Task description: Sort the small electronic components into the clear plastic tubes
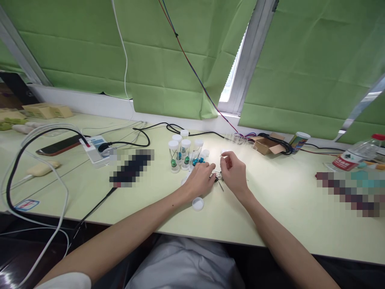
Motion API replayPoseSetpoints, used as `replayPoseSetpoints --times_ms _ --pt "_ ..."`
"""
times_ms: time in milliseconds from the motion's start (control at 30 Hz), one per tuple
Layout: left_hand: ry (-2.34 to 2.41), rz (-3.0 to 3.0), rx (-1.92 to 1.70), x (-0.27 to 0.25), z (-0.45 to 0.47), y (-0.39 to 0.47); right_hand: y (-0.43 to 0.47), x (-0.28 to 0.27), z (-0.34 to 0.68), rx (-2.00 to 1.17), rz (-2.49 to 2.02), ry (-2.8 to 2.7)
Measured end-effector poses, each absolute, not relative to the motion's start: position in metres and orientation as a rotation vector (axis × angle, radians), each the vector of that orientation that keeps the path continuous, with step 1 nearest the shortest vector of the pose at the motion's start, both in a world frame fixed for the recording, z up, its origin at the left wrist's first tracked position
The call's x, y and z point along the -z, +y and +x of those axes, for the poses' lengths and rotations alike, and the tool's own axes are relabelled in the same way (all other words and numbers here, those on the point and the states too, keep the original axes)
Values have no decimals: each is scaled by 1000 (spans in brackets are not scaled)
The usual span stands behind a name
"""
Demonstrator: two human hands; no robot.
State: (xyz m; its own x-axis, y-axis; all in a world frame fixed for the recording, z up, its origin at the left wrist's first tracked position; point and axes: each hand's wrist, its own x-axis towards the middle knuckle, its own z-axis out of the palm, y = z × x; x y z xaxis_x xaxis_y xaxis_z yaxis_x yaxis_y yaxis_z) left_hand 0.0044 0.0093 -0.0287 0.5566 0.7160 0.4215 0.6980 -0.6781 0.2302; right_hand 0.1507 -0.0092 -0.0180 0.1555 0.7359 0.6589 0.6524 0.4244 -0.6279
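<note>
My left hand (200,179) rests low on the table with its fingers bent together; what they grip, if anything, is hidden. Close beside it, my right hand (233,171) is raised slightly, thumb and fingertips pinched, and what is in them is too small to name. Thin dark metal pins (221,185) lie between the hands. Just beyond my left hand are small shiny blue pieces (198,161). Several see-through tubes with white caps (173,156) stand to the left, with green and blue balls inside. A loose white cap (197,204) lies flat below my left wrist.
A power strip (95,150) with cables and a phone (61,145) lie at the left. Behind my right hand are see-through cups (237,138), an opened cardboard box (267,144) and a canister (300,141). A plastic bottle (350,156) lies far right. The table's front edge (210,237) runs near my lap.
</note>
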Motion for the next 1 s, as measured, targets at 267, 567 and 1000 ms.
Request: replayPoseSetpoints --times_ms 267,567,1000 --pt "1338 2723 -725 27 6 6 -10 17 150 -88 -1293 -1555" --pt "1344 2715 -739 26 7 4 -8 20 152 -58 -1335 -1559" --pt "1505 2670 -756 23 1 10 -6 27 155 -177 -1746 -1922"
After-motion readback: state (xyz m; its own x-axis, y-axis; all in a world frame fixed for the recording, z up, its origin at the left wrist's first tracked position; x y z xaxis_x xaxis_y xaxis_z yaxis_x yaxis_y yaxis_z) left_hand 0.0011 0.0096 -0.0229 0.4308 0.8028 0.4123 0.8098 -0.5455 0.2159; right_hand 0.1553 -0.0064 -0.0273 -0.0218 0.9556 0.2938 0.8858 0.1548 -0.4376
